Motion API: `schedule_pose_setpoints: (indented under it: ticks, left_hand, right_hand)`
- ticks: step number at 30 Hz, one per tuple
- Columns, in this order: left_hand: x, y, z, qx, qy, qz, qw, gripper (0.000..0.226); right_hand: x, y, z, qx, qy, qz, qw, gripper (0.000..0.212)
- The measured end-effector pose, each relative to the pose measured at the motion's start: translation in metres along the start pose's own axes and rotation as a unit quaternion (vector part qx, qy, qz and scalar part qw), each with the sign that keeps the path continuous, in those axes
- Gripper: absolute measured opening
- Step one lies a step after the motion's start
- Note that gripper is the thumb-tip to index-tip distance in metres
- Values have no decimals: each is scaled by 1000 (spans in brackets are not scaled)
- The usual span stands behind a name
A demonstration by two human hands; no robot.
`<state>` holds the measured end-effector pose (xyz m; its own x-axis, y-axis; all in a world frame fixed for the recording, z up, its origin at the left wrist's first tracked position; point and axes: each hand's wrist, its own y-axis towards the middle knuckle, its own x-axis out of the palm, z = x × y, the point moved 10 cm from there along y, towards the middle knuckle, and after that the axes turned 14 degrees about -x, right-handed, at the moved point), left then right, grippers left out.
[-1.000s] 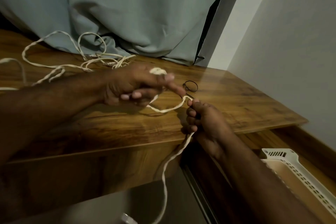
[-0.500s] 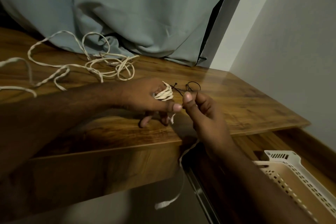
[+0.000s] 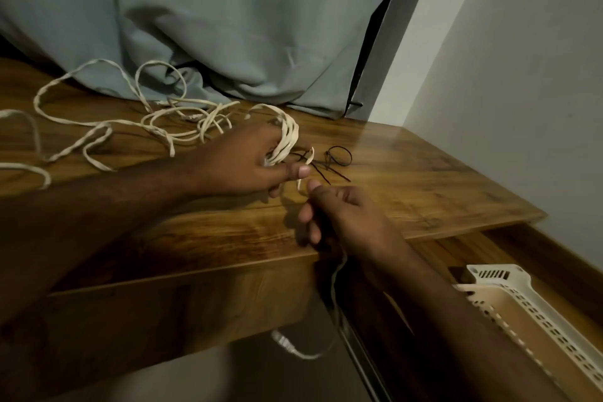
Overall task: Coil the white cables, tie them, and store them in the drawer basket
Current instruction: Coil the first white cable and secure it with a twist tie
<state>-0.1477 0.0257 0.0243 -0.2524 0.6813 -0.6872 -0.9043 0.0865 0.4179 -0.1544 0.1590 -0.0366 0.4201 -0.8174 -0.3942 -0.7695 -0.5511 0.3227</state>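
Coiling: my left hand [image 3: 248,160] holds the white cable [image 3: 287,140] loops wound round its fingers, frame centre, over the tabletop [image 3: 408,179]. Right hand [image 3: 342,215] loosely curled, feeding the tail. Keep turns snug and even.

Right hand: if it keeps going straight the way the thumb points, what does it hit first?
Probably the short white cable strand hanging below the left hand, just ahead of the right hand. The dark ties lie beyond; depth is unclear.
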Motion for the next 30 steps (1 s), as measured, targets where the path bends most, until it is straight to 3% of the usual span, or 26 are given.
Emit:
schedule_pose_setpoints:
  ticks: [4, 8, 11, 14, 16, 19, 22, 26, 28, 30]
  left_hand:
    - [-7, -6, 11, 25, -15, 47, 998, 52]
    - [-21, -7, 15, 18, -150, 78, 985, 32]
    - [-24, -8, 17, 37, -108, 100, 988, 26]
    - [-12, -6, 11, 35, -28, 73, 996, 12]
    - [-11, -3, 4, 13, -6, 77, 997, 21]
    - [-15, 3, -5, -3, 61, 104, 993, 36]
    - [-1, 5, -4, 27, 143, 65, 987, 52]
    - [7, 2, -1, 57, 154, 46, 985, 65]
    - [3, 2, 2, 30, 29, 35, 999, 60]
    - [3, 5, -7, -52, -195, -7, 979, 37]
  right_hand:
    - [22, -7, 5, 78, 113, -84, 987, 44]
    - [32, -14, 14, 124, 157, -117, 973, 33]
    - [21, -9, 19, 123, 195, -46, 972, 20]
    - [13, -5, 25, 122, 236, 14, 964, 20]
    - [5, -2, 26, 109, 277, 74, 952, 22]
    - [-35, -4, 17, 45, 170, 185, 967, 34]
    - [-56, -3, -8, -56, 106, 217, 969, 41]
    - [-39, 0, -34, -144, 96, 133, 976, 34]
    - [-19, 0, -48, -202, 43, 44, 977, 28]
    - [8, -3, -51, -232, 10, -65, 971, 26]
